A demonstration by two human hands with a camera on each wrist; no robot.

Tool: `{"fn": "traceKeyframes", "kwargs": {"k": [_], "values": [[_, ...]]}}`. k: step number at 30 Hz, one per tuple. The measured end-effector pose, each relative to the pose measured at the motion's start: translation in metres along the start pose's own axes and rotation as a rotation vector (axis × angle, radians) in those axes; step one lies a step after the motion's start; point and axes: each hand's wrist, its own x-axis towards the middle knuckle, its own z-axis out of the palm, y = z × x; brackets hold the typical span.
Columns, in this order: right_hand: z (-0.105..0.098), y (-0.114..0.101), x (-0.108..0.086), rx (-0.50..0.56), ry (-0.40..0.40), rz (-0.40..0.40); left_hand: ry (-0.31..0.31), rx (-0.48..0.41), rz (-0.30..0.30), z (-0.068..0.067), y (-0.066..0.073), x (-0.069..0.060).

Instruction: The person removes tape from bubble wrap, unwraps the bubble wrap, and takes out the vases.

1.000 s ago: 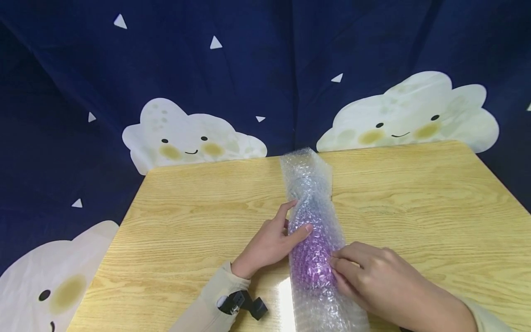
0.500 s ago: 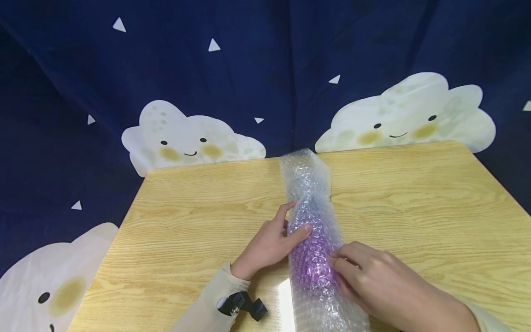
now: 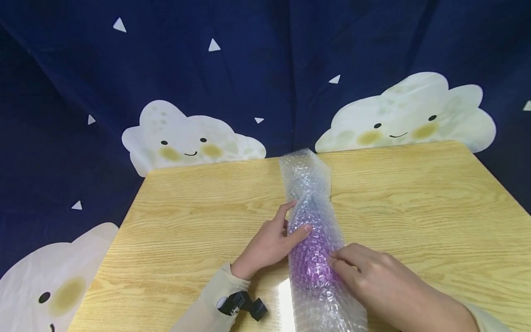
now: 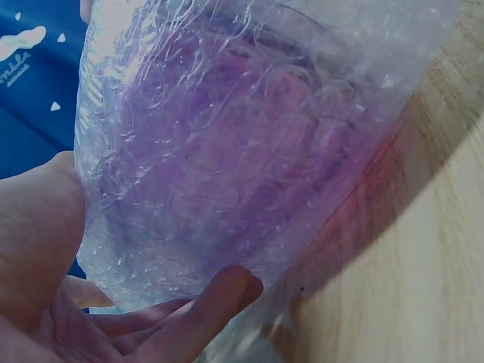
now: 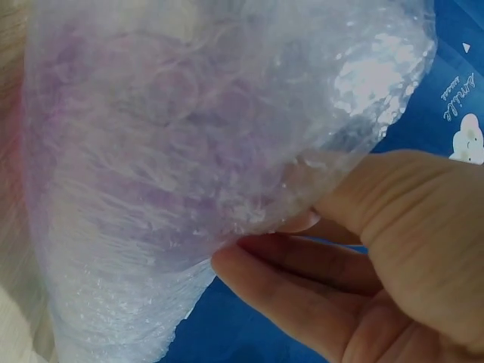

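Bubble-wrapped purple bundle [image 3: 314, 263] lying lengthwise on wooden surface [image 3: 199, 216], between hands. Left hand [image 3: 271, 240] curved round its left side, thumb on top, holding it. Right hand [image 3: 375, 272] pinching bundle's right edge between thumb and fingers.

Head looks down; close wrist views share wrap [image 4: 219, 151].

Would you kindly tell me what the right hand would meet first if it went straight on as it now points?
The right hand pinches the bubble wrap, so the purple item inside, just left of its fingers, probably comes first, though depth is hard to judge.
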Motion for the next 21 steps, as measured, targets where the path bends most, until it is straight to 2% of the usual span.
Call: {"fn": "traceKeyframes", "kwargs": {"k": [6,13,21], "values": [[-0.0002,0.0013,0.0005,-0.015,0.014,-0.031,0.004,0.006,-0.006,-0.0001,-0.0004,0.0002],[-0.0005,0.001,-0.0002,0.005,0.0,-0.019,0.011,0.017,-0.014,0.001,0.0008,0.0006],[0.0032,-0.0024,0.0024,-0.053,0.076,-0.032,0.011,0.004,-0.016,0.0015,-0.0001,0.0004]]}}
